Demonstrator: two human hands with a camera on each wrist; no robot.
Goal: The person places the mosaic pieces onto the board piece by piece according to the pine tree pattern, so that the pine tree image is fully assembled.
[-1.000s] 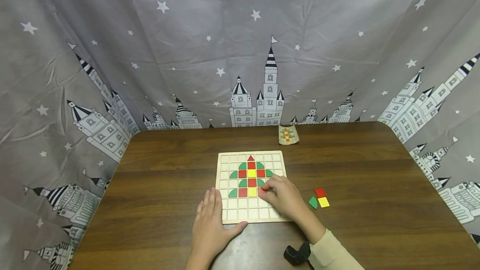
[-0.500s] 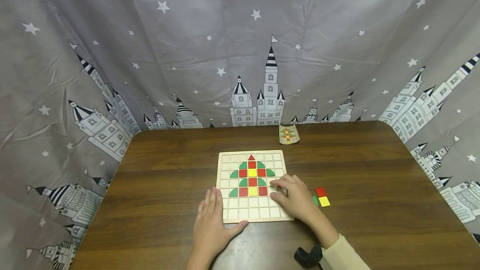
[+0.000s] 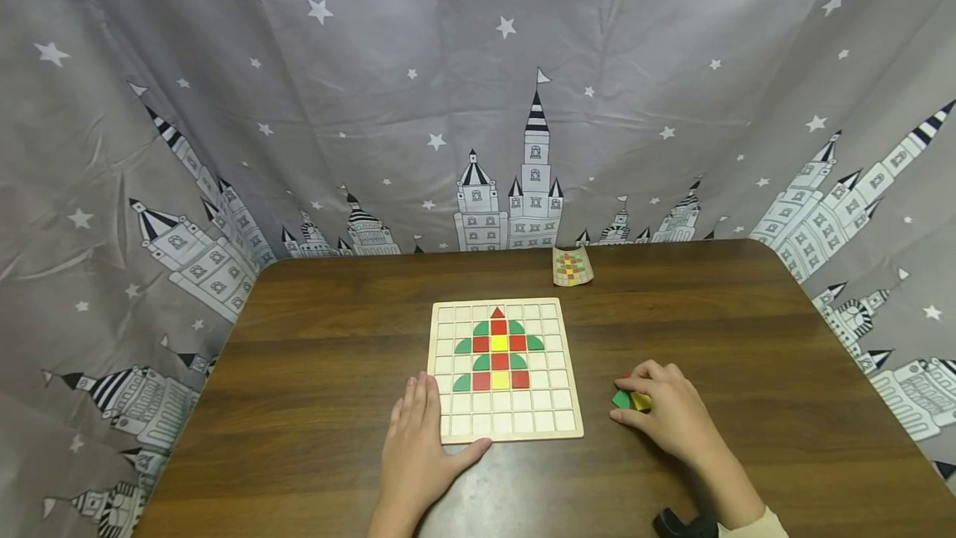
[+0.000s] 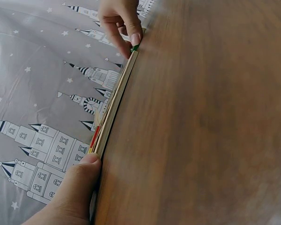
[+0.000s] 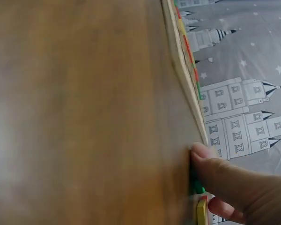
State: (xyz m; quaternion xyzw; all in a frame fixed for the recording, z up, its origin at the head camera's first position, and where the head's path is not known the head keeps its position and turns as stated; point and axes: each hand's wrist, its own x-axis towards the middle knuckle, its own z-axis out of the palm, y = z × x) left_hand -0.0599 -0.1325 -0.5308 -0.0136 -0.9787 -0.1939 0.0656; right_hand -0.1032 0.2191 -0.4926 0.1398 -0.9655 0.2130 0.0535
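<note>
A pale wooden grid board lies mid-table, with red, yellow and green tiles forming a tree shape in its cells. My left hand rests at its near left corner, fingers straight along the left edge and thumb along the front edge. Right of the board, my right hand has thumb and fingertips round a green quarter-circle tile. A yellow square tile lies beside it, partly under the fingers. The red square tile there is almost wholly hidden by the hand.
A small curled pattern card with the same tree design stands near the table's back edge. Brown wooden table surrounds the board. A grey curtain with castles and stars hangs behind it.
My right hand has let go of a red square tile in the board's lower coloured row, then moved right to the loose tiles and taken the green one. The left hand stays put.
</note>
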